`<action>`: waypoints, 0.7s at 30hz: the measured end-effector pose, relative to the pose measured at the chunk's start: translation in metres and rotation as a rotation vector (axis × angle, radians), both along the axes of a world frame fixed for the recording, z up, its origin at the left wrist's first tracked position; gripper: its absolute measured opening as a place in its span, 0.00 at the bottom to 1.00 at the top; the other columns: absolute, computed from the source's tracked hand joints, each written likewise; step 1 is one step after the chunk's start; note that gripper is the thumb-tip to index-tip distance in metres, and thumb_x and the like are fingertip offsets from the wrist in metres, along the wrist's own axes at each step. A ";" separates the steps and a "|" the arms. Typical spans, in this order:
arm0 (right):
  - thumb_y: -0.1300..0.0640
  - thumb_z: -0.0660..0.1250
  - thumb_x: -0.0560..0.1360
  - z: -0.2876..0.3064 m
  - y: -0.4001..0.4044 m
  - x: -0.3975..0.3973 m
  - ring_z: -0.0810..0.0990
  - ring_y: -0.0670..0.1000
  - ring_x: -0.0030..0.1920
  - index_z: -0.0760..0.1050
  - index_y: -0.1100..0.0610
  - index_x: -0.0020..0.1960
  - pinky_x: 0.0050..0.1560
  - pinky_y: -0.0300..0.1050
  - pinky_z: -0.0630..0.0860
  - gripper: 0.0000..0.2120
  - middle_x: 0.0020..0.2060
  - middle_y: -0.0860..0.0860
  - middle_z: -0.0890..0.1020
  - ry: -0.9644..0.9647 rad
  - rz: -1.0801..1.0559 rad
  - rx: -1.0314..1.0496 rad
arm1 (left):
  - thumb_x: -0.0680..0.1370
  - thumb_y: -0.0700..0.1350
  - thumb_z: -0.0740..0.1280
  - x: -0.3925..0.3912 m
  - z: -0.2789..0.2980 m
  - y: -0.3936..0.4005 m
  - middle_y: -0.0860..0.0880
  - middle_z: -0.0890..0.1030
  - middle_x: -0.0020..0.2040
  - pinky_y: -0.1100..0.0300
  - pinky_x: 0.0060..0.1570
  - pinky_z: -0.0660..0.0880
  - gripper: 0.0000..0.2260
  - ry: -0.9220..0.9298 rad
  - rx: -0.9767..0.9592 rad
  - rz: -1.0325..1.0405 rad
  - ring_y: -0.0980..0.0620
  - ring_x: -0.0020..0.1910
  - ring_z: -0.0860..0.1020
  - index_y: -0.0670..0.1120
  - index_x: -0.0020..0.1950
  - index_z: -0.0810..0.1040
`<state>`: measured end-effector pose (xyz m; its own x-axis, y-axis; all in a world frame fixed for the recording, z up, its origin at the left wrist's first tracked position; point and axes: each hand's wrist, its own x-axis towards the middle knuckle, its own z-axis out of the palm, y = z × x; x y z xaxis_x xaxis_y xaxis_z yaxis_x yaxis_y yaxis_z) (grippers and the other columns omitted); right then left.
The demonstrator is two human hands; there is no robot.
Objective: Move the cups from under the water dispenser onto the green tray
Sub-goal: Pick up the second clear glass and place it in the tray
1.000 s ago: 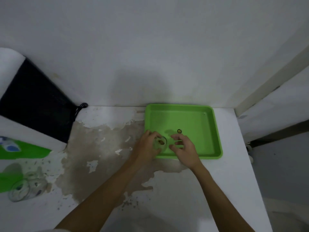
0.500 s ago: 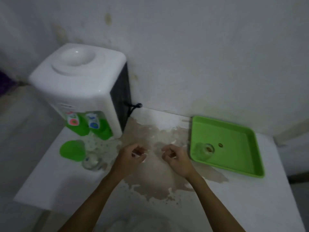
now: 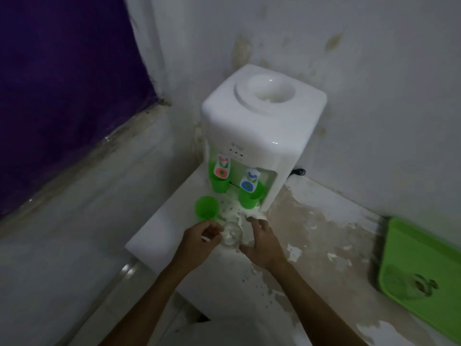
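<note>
Clear glass cup [image 3: 232, 236] before white water dispenser [image 3: 259, 143], flanked by left hand [image 3: 199, 242] loosely curled and right hand [image 3: 264, 242] spread, contact unclear; green tray [image 3: 399, 245] far right.

Clear glass cup [image 3: 232, 236], glossy white plastic dispenser [image 3: 262, 136], peeling worn tabletop [image 3: 311, 236].

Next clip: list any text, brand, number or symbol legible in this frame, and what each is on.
No text reads with certainty.
Dispenser front panel: a small dark mark, perhaps a brand, above three tiny dots; too blurred to read.
Left tap: red round symbol, no legible words.
Right tap: blue round symbol, no legible words.
Tray, green cup, glass: no markings visible.
</note>
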<state>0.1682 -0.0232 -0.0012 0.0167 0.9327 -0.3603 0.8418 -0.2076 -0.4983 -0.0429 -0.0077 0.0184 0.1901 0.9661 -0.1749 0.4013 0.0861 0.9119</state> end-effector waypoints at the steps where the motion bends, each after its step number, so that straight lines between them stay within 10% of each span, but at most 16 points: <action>1: 0.46 0.73 0.68 -0.004 0.005 -0.005 0.71 0.62 0.68 0.58 0.50 0.77 0.62 0.57 0.75 0.42 0.71 0.57 0.66 -0.029 0.018 -0.044 | 0.73 0.37 0.74 -0.006 -0.002 0.001 0.51 0.84 0.40 0.66 0.41 0.77 0.07 0.004 -0.005 0.000 0.57 0.40 0.82 0.49 0.45 0.83; 10: 0.41 0.74 0.65 -0.015 0.021 -0.028 0.73 0.62 0.66 0.48 0.45 0.79 0.58 0.58 0.77 0.52 0.71 0.56 0.65 -0.117 0.125 -0.075 | 0.73 0.38 0.73 -0.024 -0.003 0.012 0.51 0.85 0.40 0.69 0.39 0.76 0.10 0.055 -0.047 -0.024 0.61 0.38 0.80 0.55 0.43 0.82; 21: 0.41 0.72 0.60 0.011 0.004 -0.017 0.80 0.59 0.51 0.65 0.48 0.66 0.47 0.52 0.79 0.37 0.56 0.53 0.76 0.026 -0.048 0.017 | 0.74 0.37 0.73 -0.007 -0.002 0.021 0.50 0.85 0.42 0.70 0.39 0.75 0.09 0.042 -0.065 -0.052 0.61 0.39 0.81 0.52 0.45 0.83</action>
